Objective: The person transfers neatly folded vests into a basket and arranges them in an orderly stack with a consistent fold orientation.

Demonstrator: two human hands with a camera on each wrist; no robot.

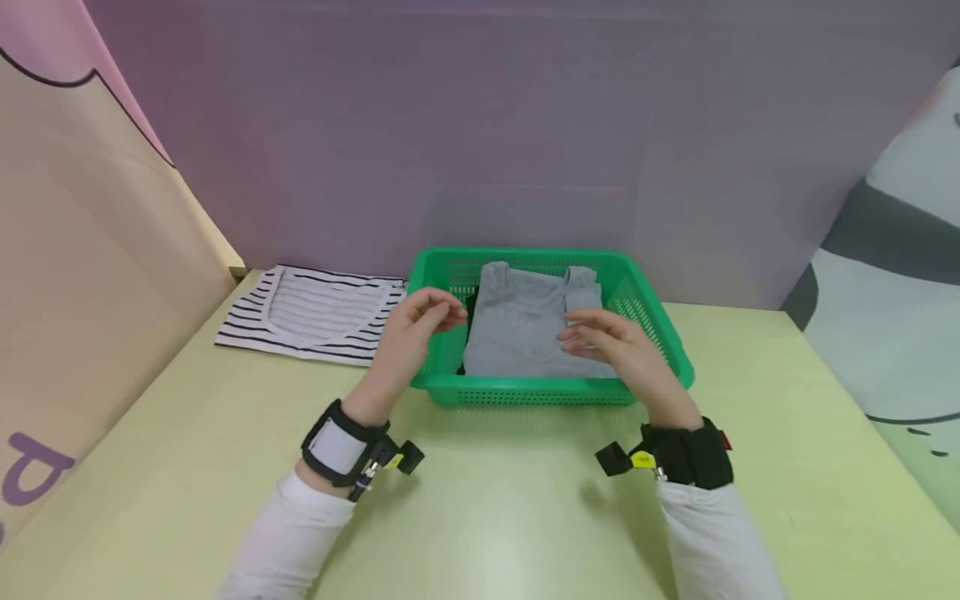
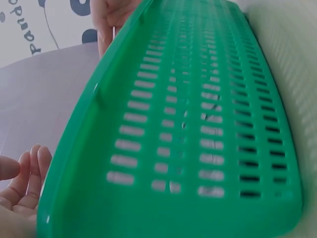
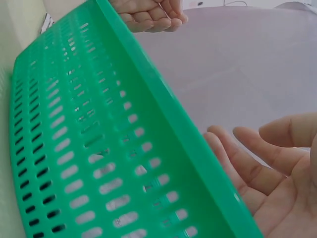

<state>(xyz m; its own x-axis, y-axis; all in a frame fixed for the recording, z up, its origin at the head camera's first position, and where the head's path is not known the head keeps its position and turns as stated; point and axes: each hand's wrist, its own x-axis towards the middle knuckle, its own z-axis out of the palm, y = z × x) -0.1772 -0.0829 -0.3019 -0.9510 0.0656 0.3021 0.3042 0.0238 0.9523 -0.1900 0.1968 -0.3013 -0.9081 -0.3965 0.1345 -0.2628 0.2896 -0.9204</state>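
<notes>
A folded grey garment (image 1: 525, 333) with two strap-like parts at its far edge lies inside a green plastic basket (image 1: 540, 386). Over the basket's left side is my left hand (image 1: 420, 321), its fingers loosely bent and nothing in them. My right hand (image 1: 617, 343) hovers above the garment's right part, fingers relaxed and holding nothing. Both wrist views place the hands behind the upper rim, with the perforated basket wall (image 2: 190, 99) filling much of the left one. In the right wrist view the palm and fingers (image 3: 267, 173) are spread apart.
A white garment with dark stripes (image 1: 322, 310) lies flat on the pale table (image 1: 495, 500), left of the basket. Dark material (image 1: 471, 321) peeks out along the grey garment's left edge. A purple-grey backdrop (image 1: 525, 125) rises behind, with printed sheets at both sides.
</notes>
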